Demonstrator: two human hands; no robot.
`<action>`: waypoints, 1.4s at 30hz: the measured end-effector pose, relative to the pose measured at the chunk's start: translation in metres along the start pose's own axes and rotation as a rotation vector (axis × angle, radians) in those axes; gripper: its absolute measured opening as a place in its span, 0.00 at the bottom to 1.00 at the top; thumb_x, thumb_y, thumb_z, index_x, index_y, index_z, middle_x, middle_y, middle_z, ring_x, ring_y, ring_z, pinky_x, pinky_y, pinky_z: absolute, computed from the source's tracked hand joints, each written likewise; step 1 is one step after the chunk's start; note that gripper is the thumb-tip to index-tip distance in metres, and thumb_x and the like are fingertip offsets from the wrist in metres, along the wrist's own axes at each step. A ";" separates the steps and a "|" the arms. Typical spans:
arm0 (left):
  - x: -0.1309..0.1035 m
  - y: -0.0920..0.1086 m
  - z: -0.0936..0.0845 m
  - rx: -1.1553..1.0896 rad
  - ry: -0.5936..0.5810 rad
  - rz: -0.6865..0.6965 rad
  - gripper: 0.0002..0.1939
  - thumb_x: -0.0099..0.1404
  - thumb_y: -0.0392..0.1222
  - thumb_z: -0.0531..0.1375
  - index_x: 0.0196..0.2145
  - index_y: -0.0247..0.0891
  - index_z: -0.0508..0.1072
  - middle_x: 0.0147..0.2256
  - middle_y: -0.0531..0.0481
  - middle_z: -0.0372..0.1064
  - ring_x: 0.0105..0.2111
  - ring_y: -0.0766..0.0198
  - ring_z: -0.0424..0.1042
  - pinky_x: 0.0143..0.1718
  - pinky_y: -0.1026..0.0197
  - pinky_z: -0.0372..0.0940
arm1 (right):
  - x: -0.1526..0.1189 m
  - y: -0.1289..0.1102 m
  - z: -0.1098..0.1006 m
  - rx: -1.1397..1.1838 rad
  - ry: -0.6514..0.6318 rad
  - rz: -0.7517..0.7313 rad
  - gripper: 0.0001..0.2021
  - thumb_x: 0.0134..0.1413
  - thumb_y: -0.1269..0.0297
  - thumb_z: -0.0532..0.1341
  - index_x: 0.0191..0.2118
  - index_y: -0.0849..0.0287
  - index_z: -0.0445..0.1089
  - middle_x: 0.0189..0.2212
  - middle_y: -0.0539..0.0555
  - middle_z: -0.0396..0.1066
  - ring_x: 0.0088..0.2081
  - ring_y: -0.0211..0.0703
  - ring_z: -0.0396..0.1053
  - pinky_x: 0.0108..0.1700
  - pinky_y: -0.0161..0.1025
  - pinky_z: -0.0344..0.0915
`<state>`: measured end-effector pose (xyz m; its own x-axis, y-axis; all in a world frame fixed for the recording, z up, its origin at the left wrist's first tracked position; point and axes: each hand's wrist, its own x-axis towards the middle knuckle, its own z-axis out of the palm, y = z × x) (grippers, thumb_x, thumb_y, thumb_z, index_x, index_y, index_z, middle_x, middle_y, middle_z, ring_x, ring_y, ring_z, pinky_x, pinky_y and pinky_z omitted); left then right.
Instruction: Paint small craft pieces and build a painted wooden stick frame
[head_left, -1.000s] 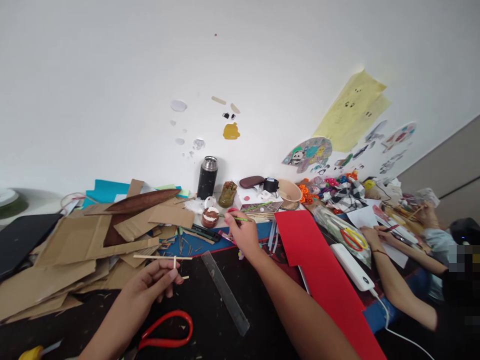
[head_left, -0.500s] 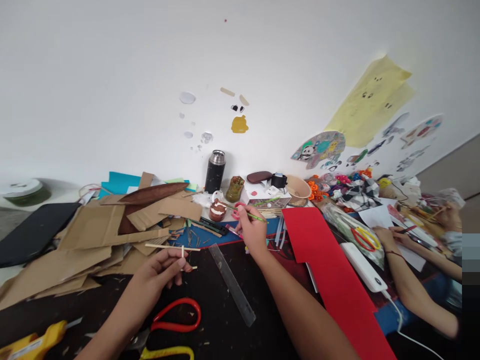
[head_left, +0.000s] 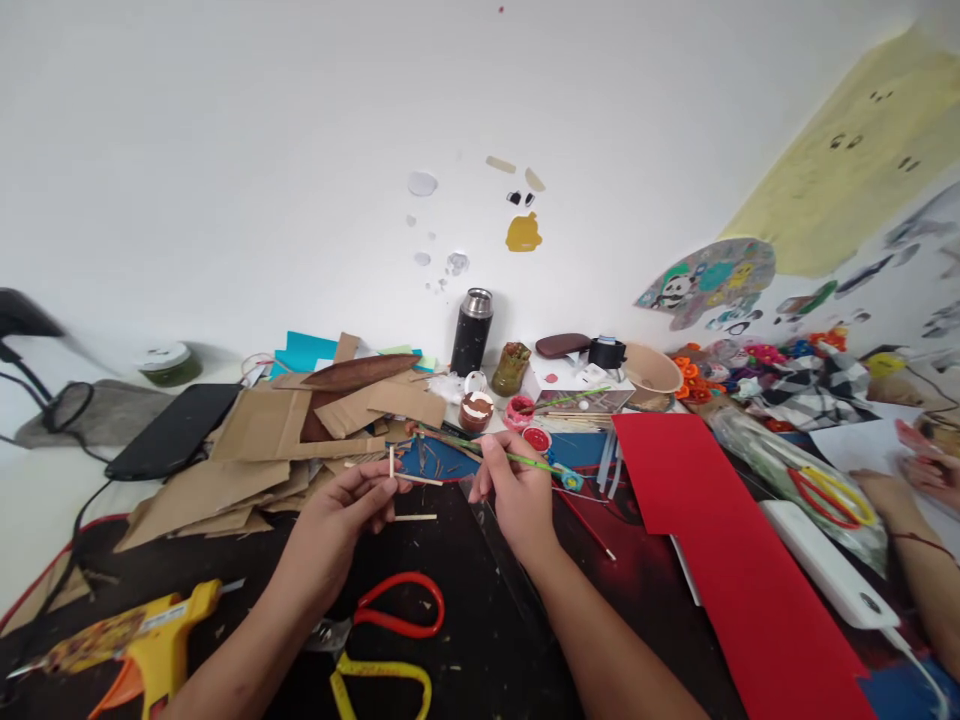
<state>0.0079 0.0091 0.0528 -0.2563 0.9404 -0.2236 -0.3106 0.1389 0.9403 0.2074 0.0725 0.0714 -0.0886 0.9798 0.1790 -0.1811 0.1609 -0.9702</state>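
The left hand (head_left: 352,510) pinches pale sticks (head_left: 424,481), slim and crossing; they look partly assembled, their visible wood unpainted. At its three o'clock, the right hand (head_left: 517,490) closes round a green paintbrush (head_left: 536,462); beyond, at two o'clock, stands a brown paint jar (head_left: 476,414).

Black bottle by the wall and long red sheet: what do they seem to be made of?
The bottle looks like metal: shiny silvery neck, dark body, perhaps painted. The red sheet is probably card or thick paper, going by its flat, matt surface and crisp edges.
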 end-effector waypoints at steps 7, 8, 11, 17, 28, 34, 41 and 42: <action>-0.005 0.004 0.006 -0.053 0.021 0.053 0.31 0.47 0.53 0.83 0.42 0.37 0.77 0.29 0.52 0.79 0.24 0.68 0.70 0.23 0.67 0.62 | -0.007 0.002 -0.008 -0.023 -0.045 -0.057 0.24 0.66 0.38 0.67 0.33 0.55 0.71 0.14 0.41 0.62 0.16 0.36 0.67 0.22 0.32 0.62; -0.005 0.004 0.006 -0.055 0.023 0.070 0.30 0.48 0.53 0.83 0.42 0.37 0.76 0.29 0.53 0.79 0.24 0.68 0.70 0.23 0.67 0.62 | -0.008 0.002 -0.007 -0.037 -0.066 -0.061 0.24 0.67 0.39 0.67 0.33 0.56 0.71 0.14 0.41 0.62 0.16 0.36 0.67 0.22 0.32 0.62; -0.006 0.005 0.005 -0.055 0.023 0.099 0.30 0.48 0.53 0.83 0.40 0.37 0.76 0.29 0.52 0.80 0.24 0.68 0.71 0.24 0.67 0.63 | -0.013 0.003 -0.005 -0.089 -0.113 -0.075 0.23 0.68 0.40 0.66 0.32 0.55 0.71 0.14 0.42 0.63 0.16 0.36 0.67 0.22 0.33 0.61; -0.008 0.005 0.006 -0.044 -0.004 0.101 0.30 0.48 0.53 0.83 0.40 0.37 0.75 0.29 0.51 0.80 0.24 0.68 0.72 0.24 0.67 0.64 | -0.018 0.003 -0.004 -0.104 -0.118 -0.091 0.22 0.69 0.41 0.65 0.33 0.55 0.71 0.14 0.42 0.64 0.16 0.37 0.67 0.23 0.33 0.62; -0.009 0.003 0.008 -0.023 -0.053 0.082 0.30 0.50 0.52 0.82 0.40 0.38 0.72 0.31 0.50 0.82 0.24 0.66 0.73 0.25 0.66 0.64 | -0.016 0.004 -0.008 -0.117 -0.068 -0.075 0.22 0.68 0.40 0.65 0.35 0.55 0.73 0.14 0.42 0.64 0.16 0.38 0.67 0.22 0.34 0.62; -0.008 0.001 0.006 -0.043 -0.040 0.107 0.28 0.53 0.52 0.81 0.41 0.39 0.71 0.32 0.49 0.82 0.25 0.65 0.73 0.25 0.65 0.65 | -0.016 -0.001 -0.007 -0.068 -0.085 -0.066 0.24 0.66 0.37 0.66 0.33 0.55 0.71 0.14 0.42 0.64 0.16 0.37 0.67 0.22 0.33 0.62; -0.009 0.002 0.007 -0.067 -0.043 0.133 0.27 0.54 0.50 0.80 0.40 0.40 0.70 0.32 0.50 0.82 0.25 0.65 0.74 0.25 0.66 0.65 | -0.017 0.002 -0.006 -0.112 -0.110 -0.060 0.22 0.68 0.40 0.66 0.33 0.54 0.72 0.14 0.42 0.64 0.16 0.38 0.68 0.23 0.34 0.63; -0.009 0.002 0.007 -0.066 -0.043 0.133 0.27 0.54 0.50 0.81 0.39 0.40 0.70 0.31 0.50 0.82 0.25 0.65 0.74 0.25 0.66 0.65 | -0.017 0.003 -0.007 -0.119 -0.102 -0.062 0.22 0.68 0.40 0.66 0.33 0.54 0.72 0.14 0.42 0.64 0.16 0.38 0.68 0.23 0.34 0.63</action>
<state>0.0161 0.0029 0.0588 -0.2606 0.9616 -0.0860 -0.3367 -0.0071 0.9416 0.2150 0.0573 0.0644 -0.1813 0.9513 0.2491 -0.0728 0.2396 -0.9681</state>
